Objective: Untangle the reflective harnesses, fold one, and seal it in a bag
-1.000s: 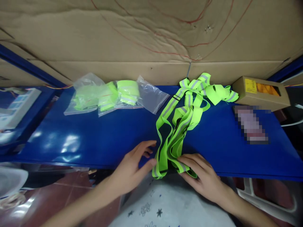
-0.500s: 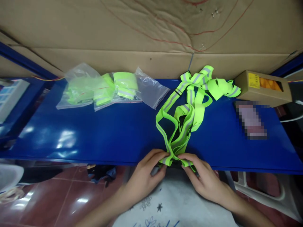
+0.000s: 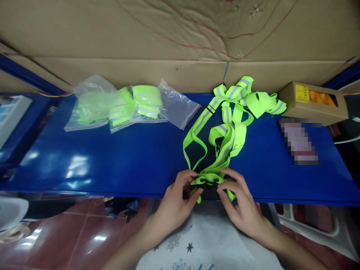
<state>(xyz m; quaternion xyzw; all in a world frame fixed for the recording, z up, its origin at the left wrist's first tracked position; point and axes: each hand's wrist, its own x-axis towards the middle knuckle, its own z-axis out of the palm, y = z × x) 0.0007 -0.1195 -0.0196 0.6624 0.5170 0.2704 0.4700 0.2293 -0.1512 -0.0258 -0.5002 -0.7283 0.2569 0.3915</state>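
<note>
Neon-yellow reflective straps (image 3: pixel 227 150) with a grey stripe run in loose loops from the back of the blue table down to its front edge. At that edge my left hand (image 3: pixel 180 197) is closed, thumb and fingers pinching the near end of the straps from the left. From the right, my right hand (image 3: pixel 239 198) pinches the same bunched end, with its fingertips bent over it. Something dark, which I cannot make out clearly, shows between the hands. A black slider (image 3: pixel 210 109) sits on one strap farther back.
Clear plastic bags (image 3: pixel 180 107) lie at the back left, some holding neon-yellow straps. At the right are a cardboard box (image 3: pixel 315 108) with a yellow label and a blurred-out phone-like object (image 3: pixel 299 142). A cardboard panel (image 3: pixel 140 71) rises behind the blue table (image 3: pixel 112 161).
The strap end between my hands has been drawn together and turned, and the loops behind it have narrowed. My right fingers have shifted and bent over the straps.
</note>
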